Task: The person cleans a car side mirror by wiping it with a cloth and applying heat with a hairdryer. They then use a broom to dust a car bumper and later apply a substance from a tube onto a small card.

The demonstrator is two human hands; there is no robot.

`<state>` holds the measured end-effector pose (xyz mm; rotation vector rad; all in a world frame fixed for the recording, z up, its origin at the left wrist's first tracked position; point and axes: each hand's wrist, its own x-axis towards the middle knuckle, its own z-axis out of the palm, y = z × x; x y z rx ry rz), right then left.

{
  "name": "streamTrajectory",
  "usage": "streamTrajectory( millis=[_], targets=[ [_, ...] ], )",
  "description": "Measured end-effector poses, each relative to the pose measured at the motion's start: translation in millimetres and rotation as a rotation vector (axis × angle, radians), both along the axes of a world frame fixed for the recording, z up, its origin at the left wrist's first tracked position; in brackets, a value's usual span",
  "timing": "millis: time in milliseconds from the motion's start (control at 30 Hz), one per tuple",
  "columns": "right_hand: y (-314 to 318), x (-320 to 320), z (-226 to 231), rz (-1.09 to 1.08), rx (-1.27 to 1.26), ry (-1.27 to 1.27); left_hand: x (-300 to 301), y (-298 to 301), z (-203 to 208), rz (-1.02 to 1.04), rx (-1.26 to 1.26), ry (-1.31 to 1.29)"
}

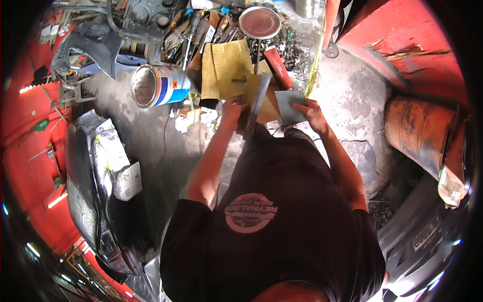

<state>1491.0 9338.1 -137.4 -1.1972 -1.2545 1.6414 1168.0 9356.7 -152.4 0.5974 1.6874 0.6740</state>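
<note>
My left hand [233, 111] is closed at the edge of a brown sheet [269, 106] that looks like sandpaper. A long dark flat strip [257, 103] slants across this sheet; whether my fingers grip it too is hard to tell. My right hand [313, 115] pinches a square grey sheet [290, 108], which looks like sandpaper, by its right side. The two sheets are close together in front of my body. Just beyond my left hand lies a larger creased tan paper sheet [226, 68], with printing on it.
A paint can [173, 86] lies on its side at left. Beyond are a heap of hand tools [193, 32], a round reddish lid [259, 22] and a red box [277, 67]. A rusty drum [417, 133] stands right; a dark car part [80, 171] with papers is left.
</note>
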Motion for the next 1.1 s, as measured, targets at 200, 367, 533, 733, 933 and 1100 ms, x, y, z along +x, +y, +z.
streamTrajectory(
  millis=[200,367,533,733,933,1100],
  targets=[
    [3,20,-16,0.114,-0.017,0.07,-50,-8,35,-0.322,0.045,0.065],
    [1,18,-43,-0.099,0.016,0.234,-74,-6,104,-0.676,0.096,0.452],
    [6,26,-44,0.067,0.041,0.079,-89,-30,104,-0.636,0.015,0.475],
    [15,12,-18,0.266,-0.009,-0.079,-130,-57,130,-0.773,-0.029,0.577],
    [27,-9,-6,0.223,-0.03,-0.073,-149,-41,142,-0.657,0.02,0.604],
    [46,-37,-21,0.029,0.045,0.001,-105,-6,26,-0.325,0.601,0.407]
  ],
)
